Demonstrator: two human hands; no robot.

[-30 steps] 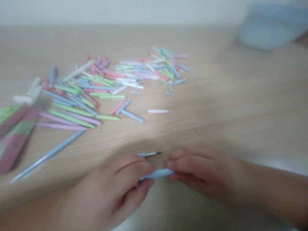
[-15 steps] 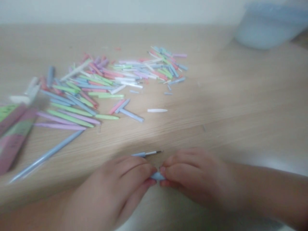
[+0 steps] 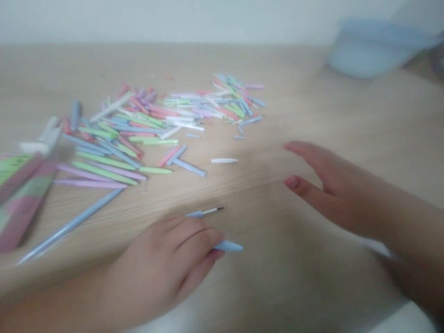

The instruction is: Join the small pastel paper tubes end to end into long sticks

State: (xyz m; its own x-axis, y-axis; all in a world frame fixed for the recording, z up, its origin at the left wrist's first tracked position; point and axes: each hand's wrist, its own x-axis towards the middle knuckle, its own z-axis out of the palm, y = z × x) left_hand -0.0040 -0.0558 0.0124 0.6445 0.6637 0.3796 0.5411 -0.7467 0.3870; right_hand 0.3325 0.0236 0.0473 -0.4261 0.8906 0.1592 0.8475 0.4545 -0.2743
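My left hand (image 3: 173,263) is closed around a light blue pen part (image 3: 232,246), whose pointed end sticks out to the right past the thumb and fingers; the rest of it is hidden in the hand. Just beyond the knuckles, a pen refill (image 3: 212,211) with a dark tip shows, set in a blue piece partly covered by the hand. My right hand (image 3: 319,180) hovers over the table at the right, thumb and forefinger apart, holding nothing. A white pen tip piece (image 3: 225,160) lies on the table to the left of it.
A pile of pastel pen parts (image 3: 138,125) spreads over the table's left and middle. A long blue tube (image 3: 72,226) lies in front of it. Pink and green printed packets (image 3: 27,203) rest at the left edge. A blurred pale blue object (image 3: 367,51) stands at the back right.
My right hand has let go of the pointed end of the blue pen part and moved right and away from me, its fingers opening. My left hand keeps its hold.
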